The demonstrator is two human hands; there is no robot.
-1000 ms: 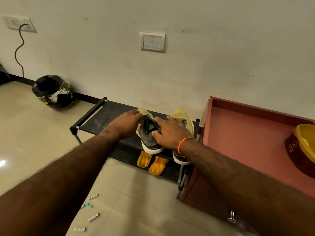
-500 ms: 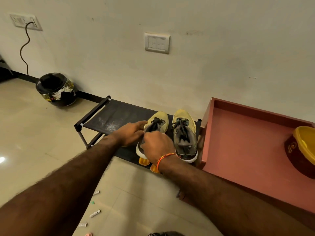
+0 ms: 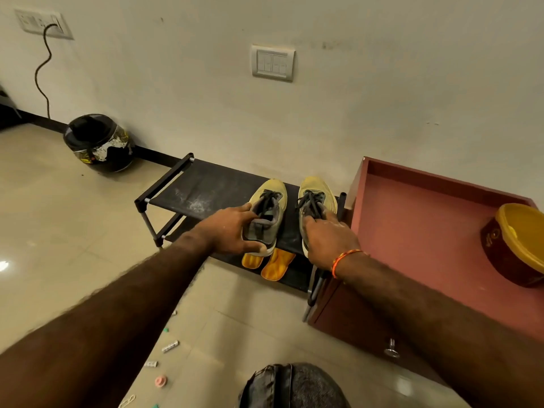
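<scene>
left hand [image 3: 232, 231] fingers grip left shoe [image 3: 269, 206] | right hand [image 3: 329, 238] fingers grip right shoe [image 3: 316, 194] | both on rack [image 3: 200, 189] top | sandals [image 3: 275, 263] below

Home entryway: shoe rack [image 3: 188, 187], helmet [image 3: 98, 142] on tiled floor, wall switches [image 3: 272, 63]

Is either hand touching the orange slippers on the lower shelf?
No, the left hand grips the left shoe and the right hand the right shoe; the orange slippers lie untouched below.
</scene>
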